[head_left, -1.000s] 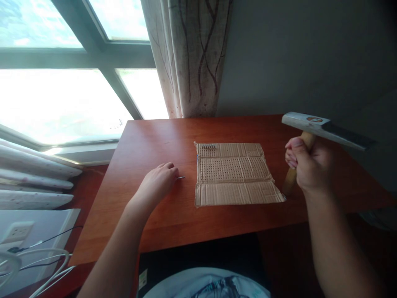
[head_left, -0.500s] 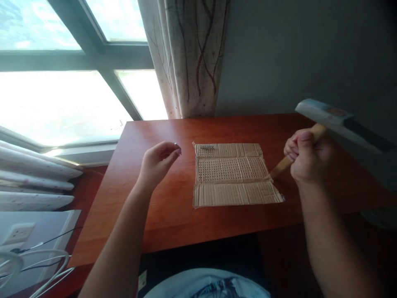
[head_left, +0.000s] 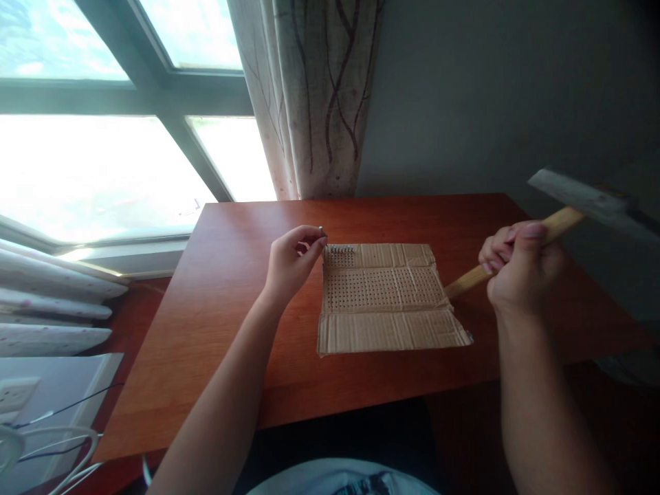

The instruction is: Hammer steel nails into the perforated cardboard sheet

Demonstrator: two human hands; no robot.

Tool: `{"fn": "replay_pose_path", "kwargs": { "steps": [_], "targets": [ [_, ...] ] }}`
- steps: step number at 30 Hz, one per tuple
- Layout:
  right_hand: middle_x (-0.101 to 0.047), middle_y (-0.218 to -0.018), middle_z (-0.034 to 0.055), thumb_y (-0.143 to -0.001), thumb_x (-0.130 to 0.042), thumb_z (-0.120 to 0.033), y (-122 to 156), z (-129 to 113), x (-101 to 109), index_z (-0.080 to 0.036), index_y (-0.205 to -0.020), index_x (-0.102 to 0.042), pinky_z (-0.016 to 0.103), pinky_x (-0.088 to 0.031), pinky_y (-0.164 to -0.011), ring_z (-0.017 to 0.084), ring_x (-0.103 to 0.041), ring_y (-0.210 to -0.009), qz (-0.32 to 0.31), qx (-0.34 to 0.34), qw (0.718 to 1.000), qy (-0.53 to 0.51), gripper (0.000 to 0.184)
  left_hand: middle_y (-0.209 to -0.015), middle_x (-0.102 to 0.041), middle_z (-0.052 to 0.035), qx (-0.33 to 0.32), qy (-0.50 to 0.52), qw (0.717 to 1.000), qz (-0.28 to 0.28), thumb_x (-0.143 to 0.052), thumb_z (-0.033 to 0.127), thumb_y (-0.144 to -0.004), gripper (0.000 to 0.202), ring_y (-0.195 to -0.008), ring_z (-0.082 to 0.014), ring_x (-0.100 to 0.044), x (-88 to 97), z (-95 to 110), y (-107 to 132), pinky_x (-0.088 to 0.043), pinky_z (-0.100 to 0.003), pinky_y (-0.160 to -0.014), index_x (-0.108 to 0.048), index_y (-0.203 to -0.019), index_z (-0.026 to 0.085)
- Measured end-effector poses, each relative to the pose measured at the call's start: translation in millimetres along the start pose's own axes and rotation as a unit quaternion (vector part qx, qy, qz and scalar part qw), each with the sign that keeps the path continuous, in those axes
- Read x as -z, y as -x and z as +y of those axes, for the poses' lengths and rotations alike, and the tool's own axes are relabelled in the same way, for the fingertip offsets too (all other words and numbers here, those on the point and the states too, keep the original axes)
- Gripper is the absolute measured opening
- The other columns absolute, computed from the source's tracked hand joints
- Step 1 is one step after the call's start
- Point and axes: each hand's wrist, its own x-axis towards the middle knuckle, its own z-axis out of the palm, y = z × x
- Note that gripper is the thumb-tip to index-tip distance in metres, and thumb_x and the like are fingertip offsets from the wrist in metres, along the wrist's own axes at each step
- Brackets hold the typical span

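A hammer (head_left: 564, 223) with a wooden handle and a dark metal head is gripped in my right hand (head_left: 520, 267). Its head is raised over the table's right side and looks blurred. My left hand (head_left: 293, 260) pinches a small nail (head_left: 320, 229) between thumb and fingertips, at the upper left corner of a cardboard sheet (head_left: 386, 330). The nail's lower end is hidden by my fingers. Rows of small holes dot the sheet's middle and upper left. Along its top left edge stands a short row of nails (head_left: 341, 249).
The cardboard lies on a reddish-brown wooden table (head_left: 227, 275). Behind the table hangs a patterned curtain (head_left: 330, 103), with a window (head_left: 155, 89) to its left. White cables (head_left: 77, 440) and a wall socket (head_left: 18, 395) are at the lower left.
My left hand has moved right, from over bare table to the cardboard's upper left corner. The hammer has shifted slightly to the right, still in my right hand.
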Motion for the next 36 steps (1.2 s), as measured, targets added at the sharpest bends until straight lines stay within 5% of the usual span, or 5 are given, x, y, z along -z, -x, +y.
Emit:
{"fn": "replay_pose_path", "kwargs": {
  "steps": [21, 31, 36],
  "targets": [
    [-0.031, -0.045, -0.0111, -0.082, -0.072, -0.060, 0.9, -0.5, -1.7, -0.023, -0.066, -0.044, 0.023, -0.018, -0.032, 0.005, -0.025, -0.032, 0.013, -0.005, 1.000, -0.001, 0.049, -0.081, -0.073, -0.0035, -0.007, -0.033, 0.999, -0.008, -0.066, 0.029, -0.085, 0.014, -0.070, -0.0132, -0.061, -5.1, -4.6, 4.2, -0.047, -0.025, -0.062, -0.073, -0.089, 0.018],
    [-0.031, -0.046, -0.0101, -0.088, -0.068, -0.054, 2.9, -3.4, -5.4, -0.022, -0.065, -0.044, 0.024, -0.018, -0.032, 0.006, -0.026, -0.034, -0.015, 0.012, 1.000, 0.007, 0.046, -0.089, -0.075, -0.0052, 0.016, 0.016, 1.000, -0.010, -0.068, 0.032, -0.085, 0.016, -0.079, -0.0161, -0.069, -6.1, -4.7, 7.9, -0.058, -0.028, -0.075, -0.072, -0.088, 0.017],
    [-0.032, -0.047, -0.0099, -0.089, -0.069, -0.050, 3.2, -4.6, -11.0, -0.022, -0.066, -0.045, 0.024, -0.018, -0.033, 0.006, -0.027, -0.034, -0.046, -0.003, 0.999, -0.005, 0.043, -0.083, -0.074, -0.0051, 0.029, 0.044, 0.999, -0.013, -0.070, 0.032, -0.084, 0.016, -0.074, -0.0166, -0.071, -7.6, -4.6, 9.4, -0.057, -0.026, -0.067, -0.072, -0.088, 0.017]
  ]
}}
